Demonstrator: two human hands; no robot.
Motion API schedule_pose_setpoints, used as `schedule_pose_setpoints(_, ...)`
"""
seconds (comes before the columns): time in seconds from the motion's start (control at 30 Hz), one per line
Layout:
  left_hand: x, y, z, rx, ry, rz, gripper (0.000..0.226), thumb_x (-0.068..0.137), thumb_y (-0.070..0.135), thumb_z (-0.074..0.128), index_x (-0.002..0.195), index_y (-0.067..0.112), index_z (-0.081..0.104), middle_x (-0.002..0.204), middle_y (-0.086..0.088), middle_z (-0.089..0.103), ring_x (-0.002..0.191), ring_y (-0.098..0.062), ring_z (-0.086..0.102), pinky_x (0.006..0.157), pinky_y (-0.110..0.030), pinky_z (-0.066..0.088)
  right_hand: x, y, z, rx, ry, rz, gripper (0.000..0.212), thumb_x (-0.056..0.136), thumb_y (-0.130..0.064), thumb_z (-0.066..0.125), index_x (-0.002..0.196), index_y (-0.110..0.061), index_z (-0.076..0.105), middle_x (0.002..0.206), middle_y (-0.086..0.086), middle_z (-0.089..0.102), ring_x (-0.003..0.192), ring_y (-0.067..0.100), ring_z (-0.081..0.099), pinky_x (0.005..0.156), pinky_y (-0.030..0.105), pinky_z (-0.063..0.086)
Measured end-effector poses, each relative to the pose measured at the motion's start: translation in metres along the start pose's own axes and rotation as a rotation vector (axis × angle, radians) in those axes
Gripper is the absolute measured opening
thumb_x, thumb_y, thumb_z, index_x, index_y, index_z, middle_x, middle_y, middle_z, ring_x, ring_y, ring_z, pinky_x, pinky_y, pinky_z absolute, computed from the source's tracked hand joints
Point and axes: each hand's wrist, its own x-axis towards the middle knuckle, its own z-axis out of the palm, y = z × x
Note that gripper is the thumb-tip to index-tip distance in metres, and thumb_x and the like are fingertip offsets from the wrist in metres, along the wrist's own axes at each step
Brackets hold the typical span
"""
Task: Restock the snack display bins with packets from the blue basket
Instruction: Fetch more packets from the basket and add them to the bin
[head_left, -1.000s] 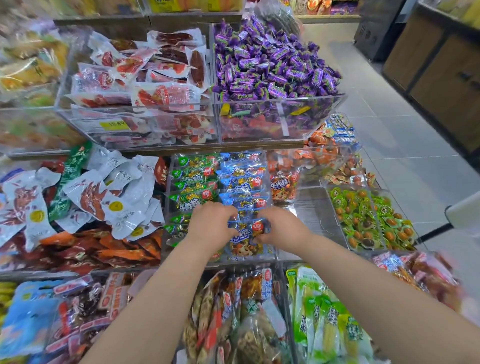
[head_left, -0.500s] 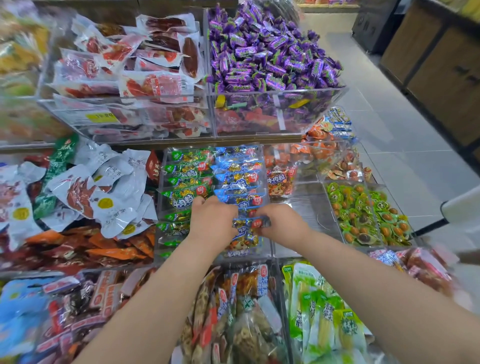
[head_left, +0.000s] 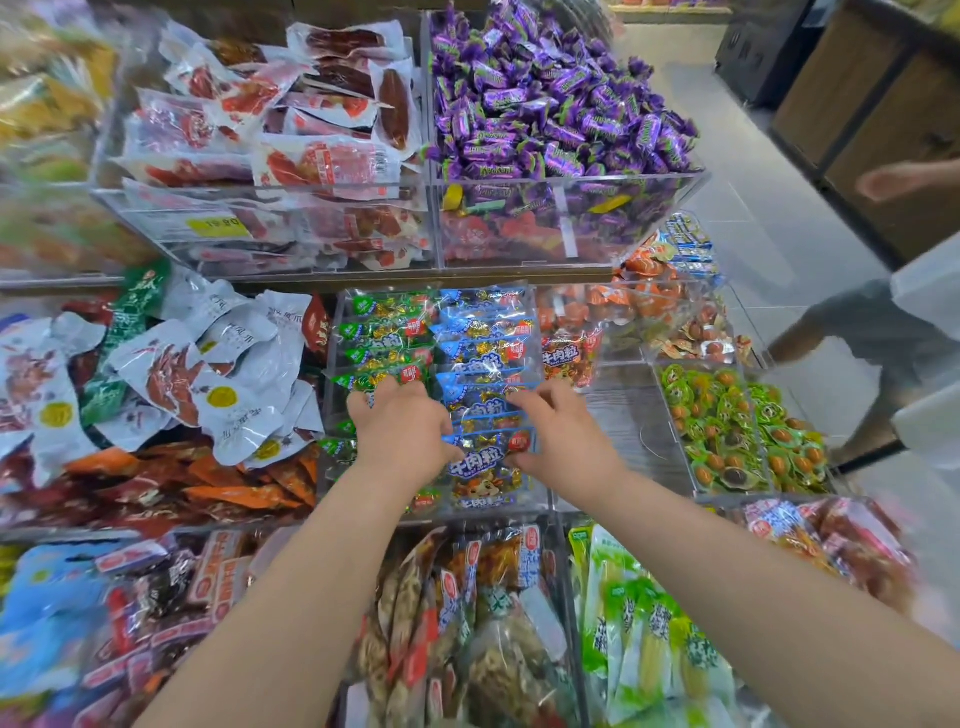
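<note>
On a tiered shop display of clear bins (head_left: 524, 512) beside a grey tiled floor (head_left: 769, 218), the left hand (head_left: 402, 434) and right hand (head_left: 558, 436), fingers curled, pinch opposite ends of a blue packet (head_left: 485, 452) over the middle bin's blue row.

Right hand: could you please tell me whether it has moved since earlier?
Yes, the right hand reached slightly farther back along the clear bin.

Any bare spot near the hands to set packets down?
One: the clear bin floor right of the blue packets, bordered by the green-wrapped snacks and the right hand. Every other bin is heaped, including the purple candies.
</note>
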Motion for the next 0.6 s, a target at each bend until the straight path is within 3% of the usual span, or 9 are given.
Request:
schedule_pose_setpoints(0.2,0.003,0.01,0.004,0.061,-0.062,-0.026,0.028,0.072,0.06,0.071,0.088,0.036,0.071,0.112,0.0,0.043,0.116,-0.027,0.031,0.099,-0.051,0.02,0.009,0.001,0.007,-0.131,-0.077,-0.019,0.069,0.075,-0.03,0.075,0.135,-0.022,0.041,0.127,0.003,0.044,0.12,0.025,0.04,0.092,0.039,0.043)
schedule_pose_setpoints(0.27,0.003,0.006,0.0,-0.002,-0.087,-0.022,0.027,0.072,0.059,0.072,0.088,0.038,0.07,0.113,0.001,0.045,0.119,-0.027,0.033,0.104,-0.053,0.021,0.006,0.006,0.009,-0.026,-0.08,-0.021,0.072,0.074,-0.028,0.077,0.136,-0.023,0.042,0.128,0.003,0.044,0.122,0.023,0.039,0.097,0.035,0.04)
schedule_pose_setpoints(0.37,-0.005,0.003,-0.01,-0.191,-0.03,-0.061,0.027,0.07,0.058,0.074,0.089,0.04,0.067,0.112,0.004,0.056,0.118,-0.024,0.043,0.101,-0.048,0.031,-0.009,0.011,0.007,0.272,-0.031,0.022,0.074,0.074,-0.029,0.078,0.138,-0.025,0.041,0.126,0.0,0.045,0.118,0.012,0.041,0.097,0.016,0.029)
schedule_pose_setpoints(0.5,-0.023,0.014,-0.018,-0.47,0.165,-0.041,0.02,0.082,0.039,0.07,0.099,0.028,0.068,0.103,0.004,0.065,0.099,-0.019,0.056,0.088,-0.038,0.044,-0.038,0.022,0.003,0.63,0.208,0.282,0.041,0.081,-0.025,0.071,0.118,-0.026,0.056,0.101,-0.011,0.054,0.091,-0.006,0.051,0.08,0.007,0.038)
schedule_pose_setpoints(0.6,-0.04,0.052,-0.017,-0.628,0.128,0.087,0.004,0.087,0.03,0.065,0.089,0.028,0.063,0.079,0.012,0.06,0.073,-0.006,0.054,0.069,-0.026,0.04,-0.071,0.036,0.002,0.831,0.314,0.49,0.014,0.086,-0.015,0.065,0.092,-0.028,0.062,0.08,-0.013,0.059,0.073,-0.004,0.055,0.07,0.015,0.04)
